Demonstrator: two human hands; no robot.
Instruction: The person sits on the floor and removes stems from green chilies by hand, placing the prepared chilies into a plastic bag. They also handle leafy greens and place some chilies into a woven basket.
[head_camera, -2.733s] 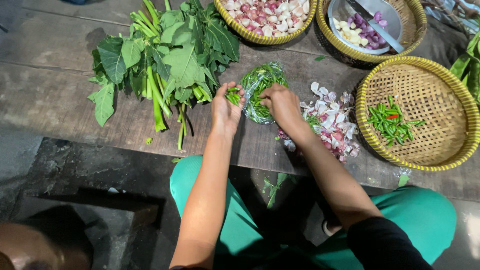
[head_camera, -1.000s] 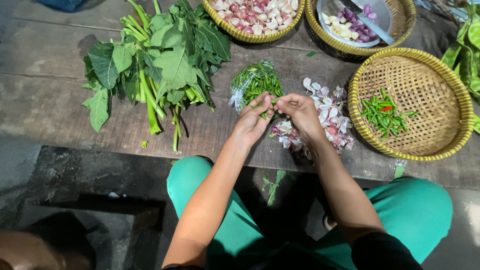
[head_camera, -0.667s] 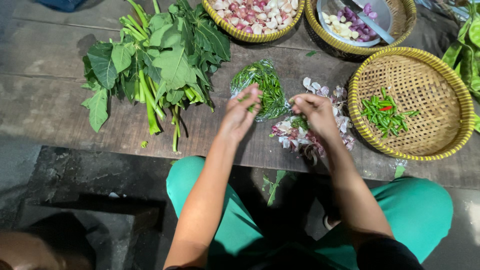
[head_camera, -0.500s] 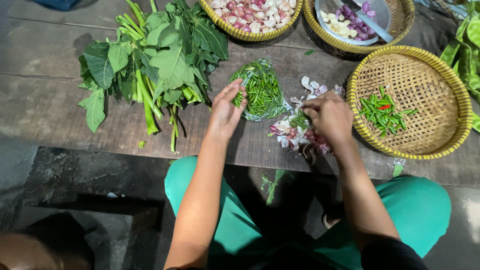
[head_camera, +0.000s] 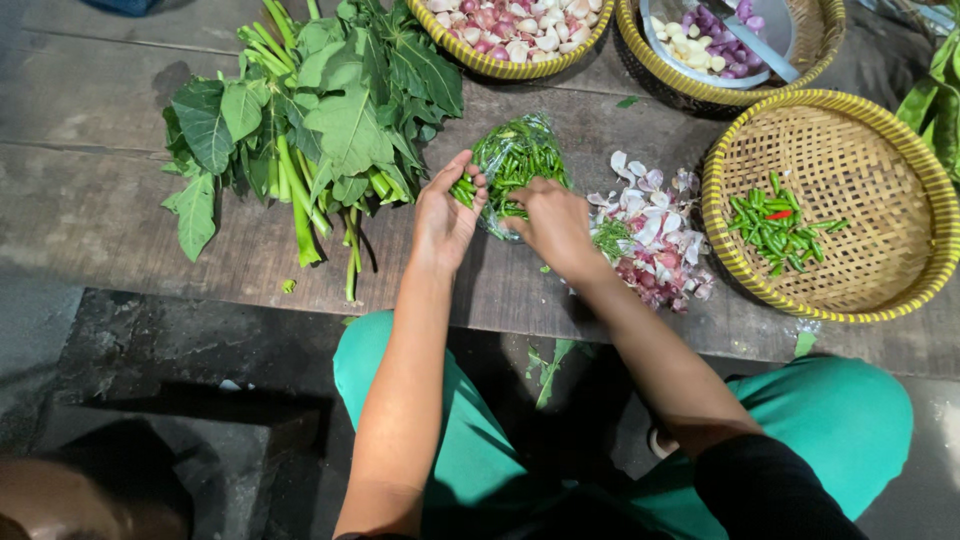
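Note:
A clear plastic bag of small green chillies (head_camera: 520, 158) lies on the wooden boards. My left hand (head_camera: 443, 218) rests at the bag's left edge and holds a few green chillies in its fingers. My right hand (head_camera: 553, 222) reaches into the bag's lower right side, fingers curled among the chillies. A pile of pink and white shallot and garlic skins (head_camera: 655, 238), with some green stems on it, lies just right of my right hand. A flat woven basket (head_camera: 890, 215) to the right holds several picked green chillies (head_camera: 778, 228) and one red one.
A bunch of leafy green stalks (head_camera: 320, 110) lies to the left. At the back stand a basket of shallots and garlic (head_camera: 515, 30) and a basket with a metal bowl (head_camera: 715, 40) of peeled cloves and a knife. Green leaves (head_camera: 935, 110) sit at far right.
My right hand moved from the skins pile back left into the chilli bag. My left hand stayed by the bag's left edge, still holding chillies.

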